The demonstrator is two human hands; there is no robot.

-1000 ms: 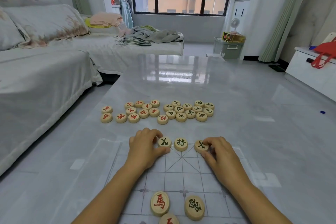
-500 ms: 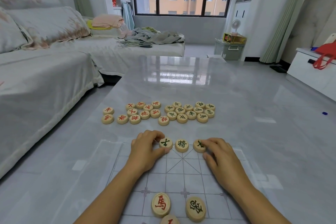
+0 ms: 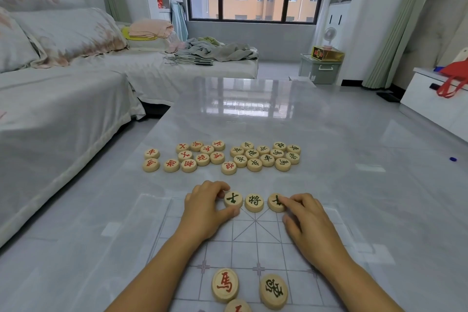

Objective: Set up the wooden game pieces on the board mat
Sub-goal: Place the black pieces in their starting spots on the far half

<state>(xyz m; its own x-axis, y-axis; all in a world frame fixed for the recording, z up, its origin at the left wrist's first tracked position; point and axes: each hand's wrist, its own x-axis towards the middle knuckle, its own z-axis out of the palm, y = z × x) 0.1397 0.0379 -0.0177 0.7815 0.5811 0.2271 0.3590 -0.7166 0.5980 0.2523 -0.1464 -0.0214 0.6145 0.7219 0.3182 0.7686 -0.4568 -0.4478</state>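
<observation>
Over on the left, a covered sofa (image 3: 63, 99) runs alongside the glossy grey table (image 3: 329, 159). Out on the table, beyond the board mat (image 3: 255, 240), the loose pieces lie face up: a cluster of red-lettered pieces (image 3: 188, 157) to the left and a cluster of green-lettered pieces (image 3: 266, 156) just beside it on the right.

Along the mat's far edge three green-lettered discs sit in a row. The left hand (image 3: 205, 208) pinches the first piece (image 3: 233, 199) between thumb and forefinger, with its other fingers curled behind. The middle piece (image 3: 254, 202) stands free, close between its two neighbours. The right hand (image 3: 309, 223) has its forefinger laid over the third piece (image 3: 276, 202) and its thumb tucked near the piece's near edge, fingers narrow and curled.

Nearer the person, on the mat between the forearms, a red horse piece (image 3: 225, 285) lies left of a green piece (image 3: 273, 291). Another red piece (image 3: 236, 306) is cut off by the bottom of the view. At the far right a red bag (image 3: 453, 78) rests on a white cabinet (image 3: 435, 106).
</observation>
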